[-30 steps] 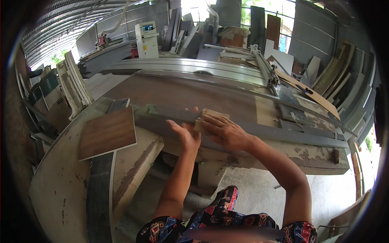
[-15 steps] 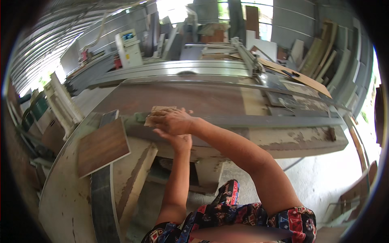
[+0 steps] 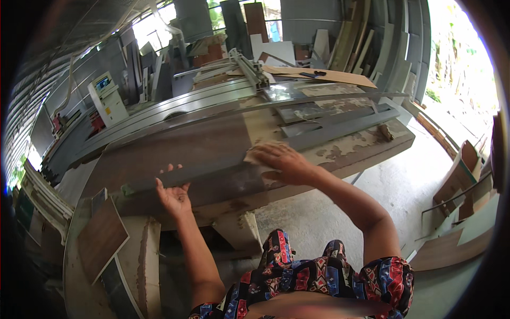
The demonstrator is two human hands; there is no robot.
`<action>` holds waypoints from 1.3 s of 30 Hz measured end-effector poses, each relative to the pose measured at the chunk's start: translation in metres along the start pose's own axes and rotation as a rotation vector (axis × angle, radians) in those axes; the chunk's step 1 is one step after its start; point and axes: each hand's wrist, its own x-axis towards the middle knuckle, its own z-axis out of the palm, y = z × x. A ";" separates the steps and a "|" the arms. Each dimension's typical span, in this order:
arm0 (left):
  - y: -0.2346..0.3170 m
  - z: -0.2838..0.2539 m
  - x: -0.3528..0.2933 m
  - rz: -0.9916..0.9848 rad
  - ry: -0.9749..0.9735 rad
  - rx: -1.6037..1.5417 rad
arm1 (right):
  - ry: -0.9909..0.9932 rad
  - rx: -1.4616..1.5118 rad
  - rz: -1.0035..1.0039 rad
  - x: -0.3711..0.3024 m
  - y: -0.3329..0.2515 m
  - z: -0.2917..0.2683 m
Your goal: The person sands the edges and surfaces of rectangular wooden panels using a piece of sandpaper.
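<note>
A long dark grey strip (image 3: 340,130) lies slantwise across the worktable. My right hand (image 3: 281,161) is flat on it near its middle, fingers closed over a tan piece that looks like sandpaper (image 3: 249,156); only its edge shows past the fingertips. Farther left, my left hand (image 3: 175,199) is palm up beside the strip's near side, its fingers apart and nothing in it. Whether it touches the strip I cannot tell. A small green scrap (image 3: 127,189) sits by the strip's left end.
A brown wood-grain panel (image 3: 102,239) leans at the table's left corner. Beyond the strip are a metal rail (image 3: 202,113) and a tan board (image 3: 340,78) with a dark tool on it. Cut panels (image 3: 451,250) stand on the floor at right.
My hands, together earlier over the tan piece, are now apart. The right hand has slid it rightward along the strip; the left has opened, palm up. The view has turned right.
</note>
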 end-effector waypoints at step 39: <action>-0.004 -0.026 0.017 0.103 -0.285 0.127 | 0.059 -0.674 0.536 -0.084 0.092 -0.036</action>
